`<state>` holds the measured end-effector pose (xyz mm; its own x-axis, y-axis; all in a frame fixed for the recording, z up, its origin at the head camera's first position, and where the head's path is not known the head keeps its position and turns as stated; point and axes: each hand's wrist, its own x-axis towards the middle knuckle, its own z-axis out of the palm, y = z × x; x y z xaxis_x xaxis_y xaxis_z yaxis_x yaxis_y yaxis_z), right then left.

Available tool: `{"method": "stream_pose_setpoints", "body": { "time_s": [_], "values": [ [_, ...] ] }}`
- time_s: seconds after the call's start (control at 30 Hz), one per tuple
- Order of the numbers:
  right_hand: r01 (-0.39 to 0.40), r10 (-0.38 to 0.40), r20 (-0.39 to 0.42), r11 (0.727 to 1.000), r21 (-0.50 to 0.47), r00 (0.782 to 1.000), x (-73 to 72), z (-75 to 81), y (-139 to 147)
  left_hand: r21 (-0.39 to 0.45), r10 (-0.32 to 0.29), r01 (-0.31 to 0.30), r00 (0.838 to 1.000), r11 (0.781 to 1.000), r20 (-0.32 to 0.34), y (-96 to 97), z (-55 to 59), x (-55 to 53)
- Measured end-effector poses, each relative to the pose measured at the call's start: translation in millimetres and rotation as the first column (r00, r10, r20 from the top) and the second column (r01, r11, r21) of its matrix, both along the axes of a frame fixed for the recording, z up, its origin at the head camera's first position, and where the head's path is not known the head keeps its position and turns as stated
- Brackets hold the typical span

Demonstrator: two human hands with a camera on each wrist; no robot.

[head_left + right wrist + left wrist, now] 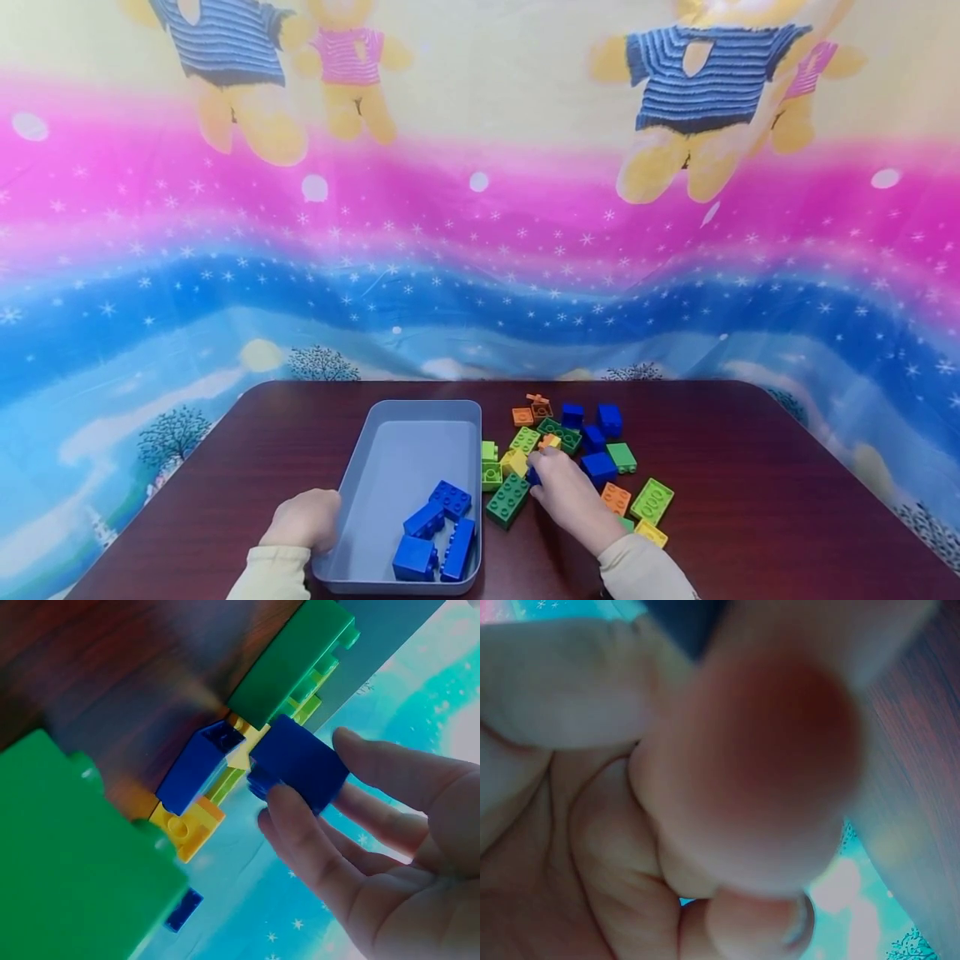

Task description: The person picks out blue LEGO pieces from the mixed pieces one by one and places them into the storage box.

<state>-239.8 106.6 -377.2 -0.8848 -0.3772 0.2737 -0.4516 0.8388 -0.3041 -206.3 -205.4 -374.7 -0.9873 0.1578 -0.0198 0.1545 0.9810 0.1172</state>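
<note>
My left hand [302,521] grips the left rim of a grey-blue tray [352,483]; in the left wrist view its curled fingers [757,772] fill the picture and only a dark corner of the tray shows. Several blue bricks lie inside the tray at its near right, among them a square-looking blue brick [415,557]. Over the pile on the right, my right hand [564,492] pinches a blue toy brick [296,761] between thumb and fingertips. Close by are a dark green brick [508,500], a yellow brick [514,462] and another blue brick [196,769].
Loose bricks spread right of the tray, including a lime green brick [652,501], an orange brick [616,498] and a blue brick [610,420] at the back. The dark wooden table [750,483] ends at a printed cloth [480,250] hanging behind.
</note>
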Motion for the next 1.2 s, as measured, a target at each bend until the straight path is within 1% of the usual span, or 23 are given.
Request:
{"method": "stream_pose_setpoints", "body": {
  "time_s": [0.2,0.33,0.53,0.67,0.9,1.1,1.2],
  "values": [
    [-0.018,0.014,-0.080,0.999,-0.050,0.997,1.2,2.3,-5,0.008,-0.001,0.001,1.000,1.000,-0.005,-0.7,-0.2,0.7],
    [-0.038,0.030,-0.110,0.997,-0.072,0.993,1.0,4.2,-10,0.009,-0.004,0.004,1.000,1.000,-0.017,-0.8,0.4,1.0],
    [-0.100,0.081,-0.165,0.989,-0.109,0.983,-1.1,5.8,-17,0.006,-0.006,0.006,1.000,1.000,-0.027,-0.7,1.4,1.4],
    [-0.124,0.100,-0.181,0.984,-0.126,0.978,-1.6,6.8,-22,0.003,-0.004,0.004,1.000,1.000,-0.026,-0.5,1.6,1.1],
    [-0.133,0.109,-0.182,0.983,-0.129,0.977,-1.6,9.0,-36,-0.005,0.003,-0.003,1.000,1.000,-0.021,-0.5,1.3,0.1],
    [-0.206,0.183,-0.188,0.972,-0.113,0.965,1.0,10.5,-50,0.003,0.009,-0.009,1.000,1.000,-0.003,0.1,1.7,1.0],
    [-0.229,0.208,-0.194,0.969,-0.090,0.959,1.2,8.9,-55,0.007,0.009,-0.009,1.000,1.000,0.005,0.4,2.1,1.6]
  ]
}}
